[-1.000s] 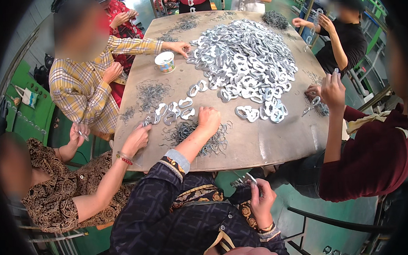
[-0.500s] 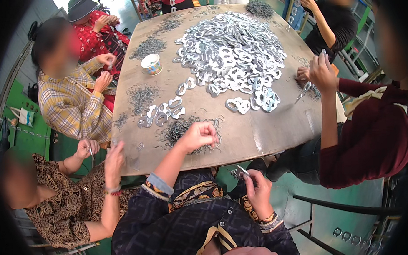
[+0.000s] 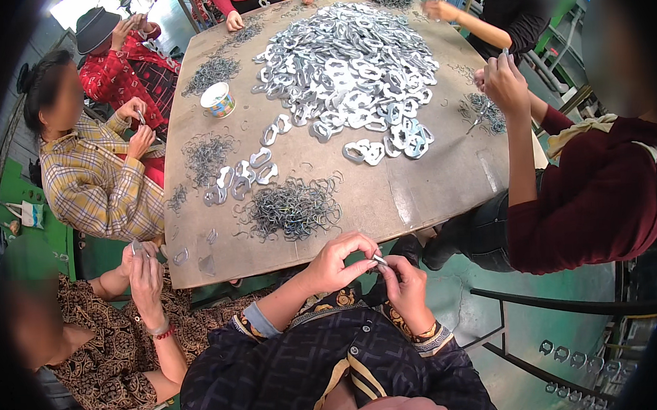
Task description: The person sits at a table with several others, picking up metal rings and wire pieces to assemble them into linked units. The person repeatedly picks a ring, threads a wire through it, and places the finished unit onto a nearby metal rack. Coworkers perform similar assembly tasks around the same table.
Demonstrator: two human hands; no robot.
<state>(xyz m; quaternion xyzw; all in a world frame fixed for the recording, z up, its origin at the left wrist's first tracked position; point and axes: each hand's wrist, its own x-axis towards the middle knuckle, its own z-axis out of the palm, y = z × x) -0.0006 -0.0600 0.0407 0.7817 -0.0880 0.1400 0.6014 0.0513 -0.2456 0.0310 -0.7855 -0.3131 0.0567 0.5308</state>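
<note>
Just past the near table edge, my two hands meet at a small silvery metal ring (image 3: pixel 379 261), seen nearly edge-on. My right hand (image 3: pixel 408 288) grips it between thumb and fingers. At the ring's far end, the thumb and forefinger of my left hand (image 3: pixel 340 264) are pinched together; whatever small thing they hold is hidden. Beyond my left hand lies a tangled heap of small curved wire clips (image 3: pixel 292 209). Several loose flat metal rings (image 3: pixel 243 176) rest behind that heap.
A big pile of flat metal rings (image 3: pixel 348 72) covers the middle of the table (image 3: pixel 445 192). A white tub (image 3: pixel 217 100) stands left of it. People work around the table, one close on each side of me. A black metal rail (image 3: pixel 553 301) runs at lower right.
My left hand has come back from the clip heap to my right hand. The right hand has risen slightly with the metal ring. The view has shifted a little.
</note>
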